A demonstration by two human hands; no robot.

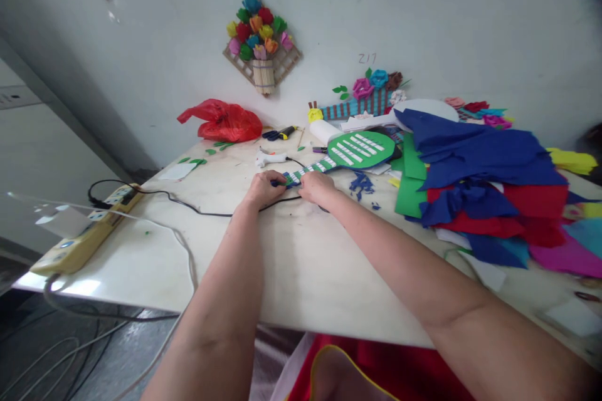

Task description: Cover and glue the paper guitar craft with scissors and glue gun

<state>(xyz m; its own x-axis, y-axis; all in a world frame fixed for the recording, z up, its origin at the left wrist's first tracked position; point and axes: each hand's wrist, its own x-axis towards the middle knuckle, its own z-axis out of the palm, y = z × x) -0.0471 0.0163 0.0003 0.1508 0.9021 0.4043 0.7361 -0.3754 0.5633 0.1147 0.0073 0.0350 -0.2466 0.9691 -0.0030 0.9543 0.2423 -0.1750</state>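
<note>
Green paddle [362,150] sits just right of centre in the frame. Handle slants down-left to both hands; round head lies up-right, beyond the right hand. Left hand [267,189] at the handle's far end, fingers curled down and closed on it. Right hand [316,187] further up the handle, fingers bent inward against it; tips hidden, cannot tell whether they pinch or only press. A short stretch of handle shows between the hands.

Paddle: flat, green face, blue edge, slanting white strips across the head, short white bands along the handle. Looks like paper or card.

Black cord [207,214] crosses from the left, passes under the left wrist and shows again between the forearms, just below the handle; nearest thing in the way. White glue gun [273,159] lies just above the left hand. Crumpled blue scraps [362,184] right of the right hand. Green sheets [410,191] at right, near the head, beside a wrinkled blue heap [475,147] over red pieces.

Upper centre-left: thin, shiny red bag [230,124], yellow-and-black pliers [285,133] beside it. Left: long yellow power strip [87,235] on the pale, smooth table [324,282]. Wall above: bright flowers [256,28] on a slatted lattice.
</note>
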